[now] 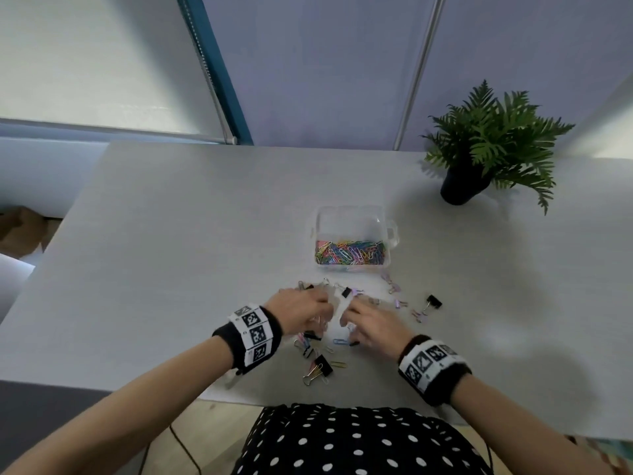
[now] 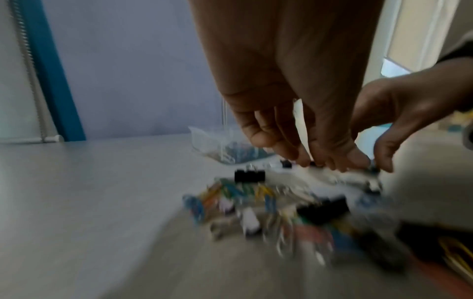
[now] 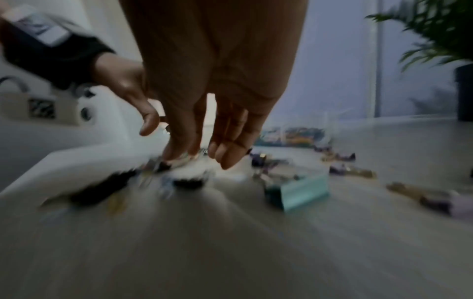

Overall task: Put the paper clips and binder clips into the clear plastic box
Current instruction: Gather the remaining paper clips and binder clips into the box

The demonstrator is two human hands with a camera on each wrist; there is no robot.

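Note:
The clear plastic box [image 1: 352,211] stands open on the table, with several coloured paper clips [image 1: 349,252] lying in its near half. Between the box and me lies a loose scatter of paper clips and binder clips. My left hand [image 1: 317,315] points down into it, fingertips and thumb bunched on the clips [image 2: 330,163]; motion blur hides whether it pinches any. My right hand [image 1: 349,320] is close beside it, its straight fingers touching the clips [image 3: 202,159]. A black binder clip [image 1: 323,365] lies nearer me, and another black binder clip [image 1: 434,301] sits off to the right.
A potted fern [image 1: 479,149] stands at the table's back right. Small purple binder clips [image 1: 397,293] lie between the box and my right hand, and a teal binder clip [image 3: 299,192] sits near that hand. The table's front edge [image 1: 308,401] is close to my body.

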